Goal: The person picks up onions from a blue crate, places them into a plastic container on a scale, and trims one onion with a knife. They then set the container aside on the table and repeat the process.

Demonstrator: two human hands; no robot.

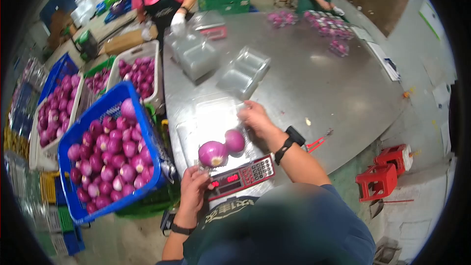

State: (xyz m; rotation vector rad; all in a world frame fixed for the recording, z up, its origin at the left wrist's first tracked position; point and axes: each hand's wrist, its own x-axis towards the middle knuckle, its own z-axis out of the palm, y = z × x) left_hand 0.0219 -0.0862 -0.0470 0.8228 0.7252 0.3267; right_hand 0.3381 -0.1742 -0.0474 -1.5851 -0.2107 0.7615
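Two purple onions (213, 153) lie in an open clear plastic box (196, 132) on a scale (240, 179) with red digits and a keypad. My left hand (195, 185) is at the box's near left corner, its fingers closed on the edge. At the box's right side, my right hand (255, 116) pinches the rim of the clear plastic near the lid. A blue basket (159, 159) full of purple onions stands to the left of the scale.
Stacked clear boxes (196, 56) and more empty boxes (245, 71) lie ahead on the metal table (304, 93). Red-handled scissors (319, 142) rest to the right. White crates (158, 76) of onions stand left. Two people work across the table, near packed onions (326, 25). Red stools (377, 181) stand right.
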